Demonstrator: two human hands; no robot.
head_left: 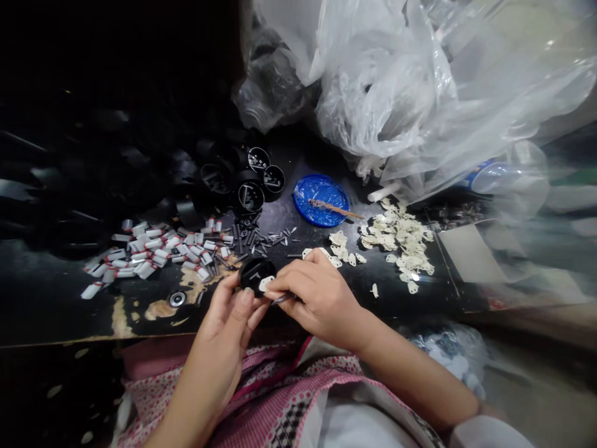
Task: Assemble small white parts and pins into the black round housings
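Observation:
My left hand [233,317] grips a round black plastic housing [254,271], its hollow side tilted up toward me. In the fingertips of my right hand [317,292] is a small cream-coloured plate [265,284], held at the housing's right inner edge. A thin dark pointed tool [282,298] also sits in the right hand, under the fingers; most of it is hidden. Just beyond my right knuckles, more cream plates [342,247] lie loose, with a larger pile of them [398,236] further right.
Left of my hands lie many grey-white cylinders with red ends [149,249], plus springs and small dark pins [263,241]. Black cups [250,195] stand behind. A blue lid [312,208] bears a brown stick [336,208]. Clear plastic bags [382,93] bulge at the back right. A metal ring [177,299] lies near the front edge.

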